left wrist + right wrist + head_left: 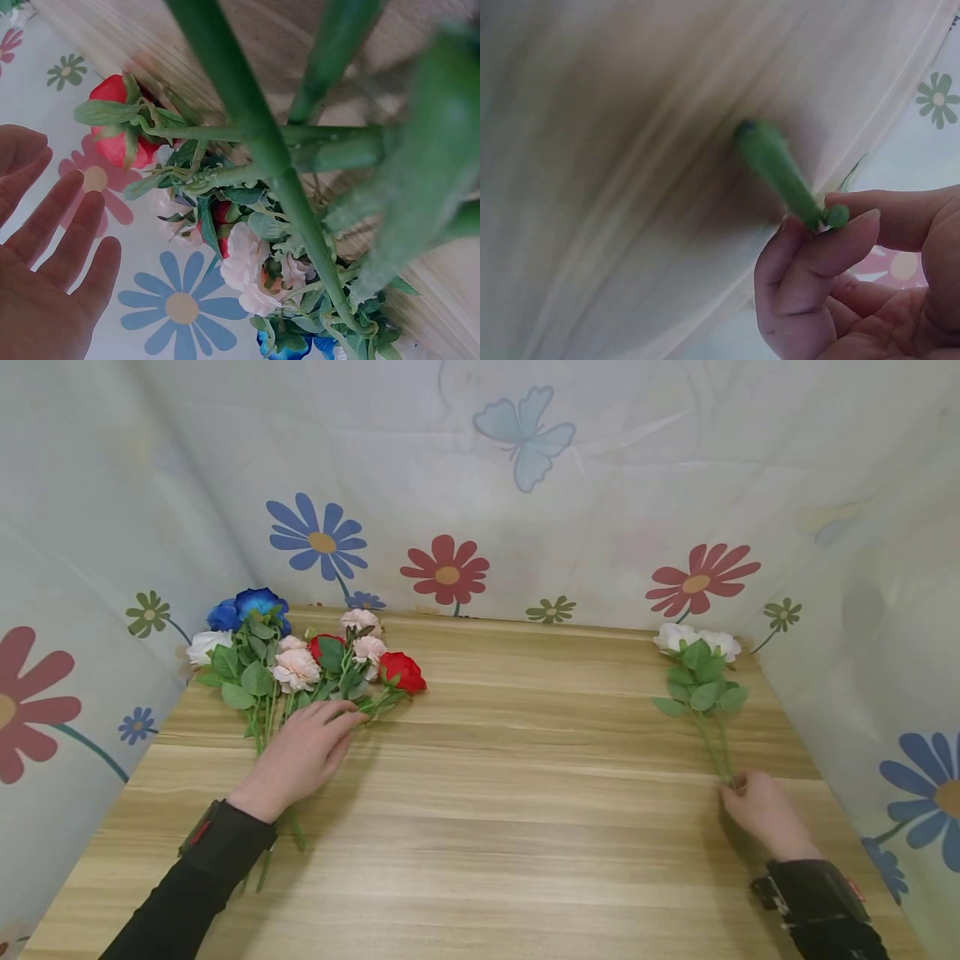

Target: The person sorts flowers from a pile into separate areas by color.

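Note:
At the right of the table, my right hand (768, 814) pinches the green stems (780, 172) of two white roses (718, 645) low down. Their blooms and leaves point away toward the back edge. A cut stem end sticks out past the thumb and fingers in the right wrist view. On the left, my left hand (307, 752) reaches over a bunch of artificial flowers with its fingers loosely extended, the fingertips close to the stem of a red rose (403, 672). The left wrist view shows those fingers spread, with thick stems (247, 127) crossing in front of the camera.
Pale pink flowers (296, 670), blue roses (258, 606) and a white flower (206, 647) lie in the left bunch, stems toward the front. Beneath everything is a wood-grain table (525, 793). A floral-print curtain (585, 527) stands behind it and along both sides.

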